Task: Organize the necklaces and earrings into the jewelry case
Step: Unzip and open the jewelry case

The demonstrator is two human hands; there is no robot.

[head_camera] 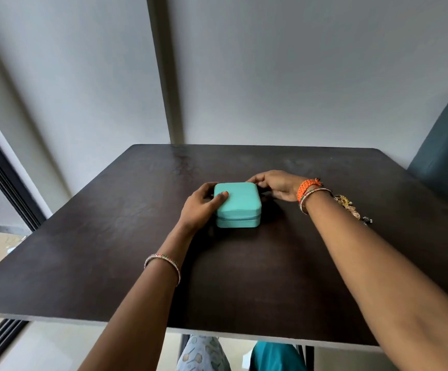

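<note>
A closed turquoise jewelry case (pixel 240 203) sits in the middle of the dark table (pixel 110 250). My left hand (pixel 201 207) grips its left side, thumb lying on the lid. My right hand (pixel 273 184) holds the far right corner, fingers curled at the case's back edge; what they pinch is hidden. A small heap of gold jewelry (pixel 350 207) lies on the table to the right, partly hidden behind my right forearm.
A dark green chair back (pixel 445 145) stands at the table's far right. A grey wall rises behind the table, and a dark window frame (pixel 0 170) runs along the left. Legs in patterned and teal cloth show under the near edge.
</note>
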